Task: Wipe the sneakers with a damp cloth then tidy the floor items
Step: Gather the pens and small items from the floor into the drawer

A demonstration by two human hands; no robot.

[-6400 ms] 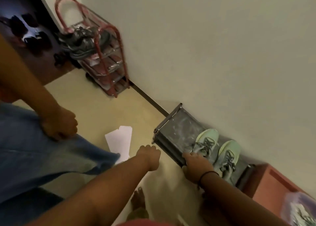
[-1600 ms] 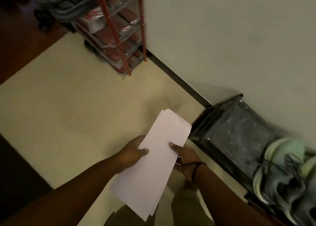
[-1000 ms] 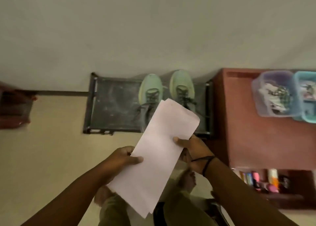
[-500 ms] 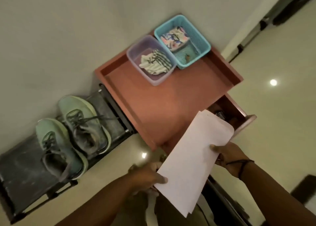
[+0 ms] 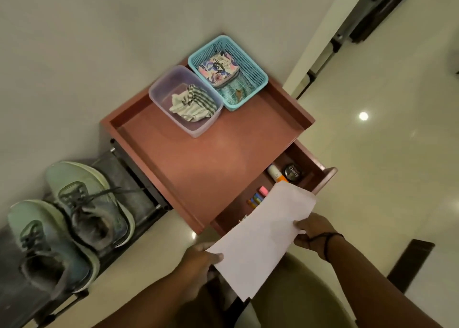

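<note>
Both hands — left hand [image 5: 198,260], right hand [image 5: 313,233] — still pinch the papers [image 5: 260,235], now carried from the floor. Just beyond their grip sits the open drawer [image 5: 310,163] (likely destination).

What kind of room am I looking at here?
Probably a home entryway or hallway: sneakers sit on a low shoe rack against the wall, beside a small red cabinet with baskets on top and an open drawer holding shoe polish.

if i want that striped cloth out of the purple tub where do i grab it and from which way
Take the striped cloth by its bunched-up middle, where the folds rise highest, and come straight down from above. It lies crumpled and loose in the purple tub, whose walls close off every side, so the open top looks like the only clear way in. A pinch grip on a raised fold should lift the whole cloth.
</note>
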